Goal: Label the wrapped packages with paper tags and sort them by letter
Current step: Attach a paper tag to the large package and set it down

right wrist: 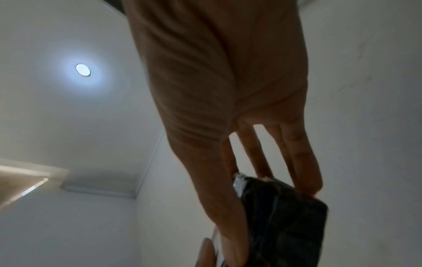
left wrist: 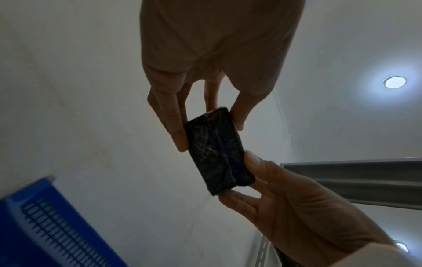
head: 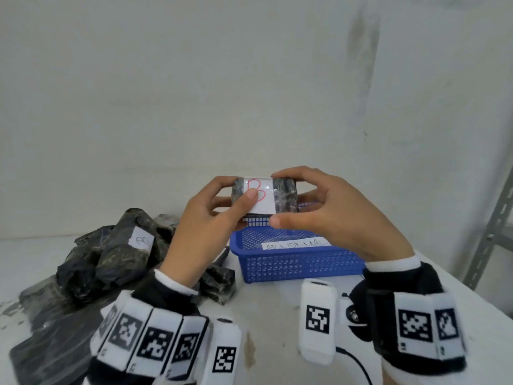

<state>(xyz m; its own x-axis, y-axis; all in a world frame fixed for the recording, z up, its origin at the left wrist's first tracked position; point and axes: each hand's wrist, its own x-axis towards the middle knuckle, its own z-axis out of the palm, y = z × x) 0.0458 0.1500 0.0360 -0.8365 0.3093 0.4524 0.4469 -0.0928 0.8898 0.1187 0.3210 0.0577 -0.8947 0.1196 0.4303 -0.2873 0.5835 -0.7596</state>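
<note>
Above blue basket point(head: 291, 262) — both hands pinch package point(head: 286, 197), left thumb on tag point(head: 262, 197).

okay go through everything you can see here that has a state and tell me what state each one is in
wrapped package: lifted above the basket, held by both hands.
paper tag: on the package, red B facing the camera.
left hand: grips the package, thumb pressing the tag.
right hand: grips the package's other end.
blue basket: on the table, upright, a written paper strip inside.
pile of packages: heaped on the table, one tagged.

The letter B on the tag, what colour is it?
Red, on a white paper tag; clearest in the head view.
</note>
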